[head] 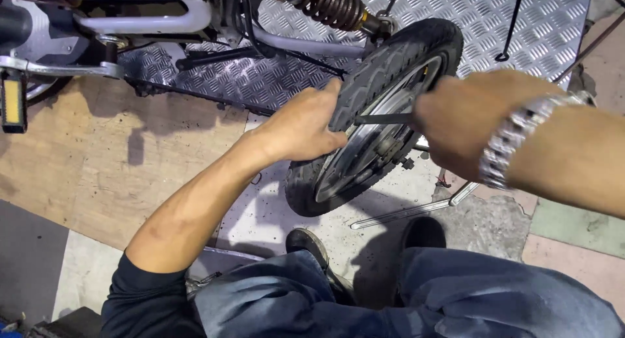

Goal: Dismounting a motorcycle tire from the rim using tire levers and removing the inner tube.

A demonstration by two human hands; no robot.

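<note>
**Two hands at a small wheel**

At the far left a pedal (pixel 13 103) with a yellow patch hangs from the grey frame (pixel 143 22); below it lies a brown board (pixel 97 162) on the floor; a metal plate (pixel 521 19) with a bumpy pattern lies flat under the bike.

The left hand (pixel 301 126) comes up from a bare arm in a dark sleeve; its fingers (pixel 332 90) are spread and loose, and they rest on the black tyre (pixel 384 68); they grip nothing.

The tyre sits on a small wheel (pixel 364 149) near the middle, tilted, with its low edge near the floor; it has a shiny rim; above it a spring (pixel 332 6) slants down to the frame.

A thin dark tool (pixel 384 118) pokes across the tyre edge from the right; the right hand (pixel 465 120) is closed tight on the tool; a silver watch (pixel 517 139) is on that wrist.

Under the wheel a flat metal bar (pixel 416 211) lies on the floor; lower down are two black shoes (pixel 312 247) and blue jeans (pixel 456 299), just beside the wheel.
</note>
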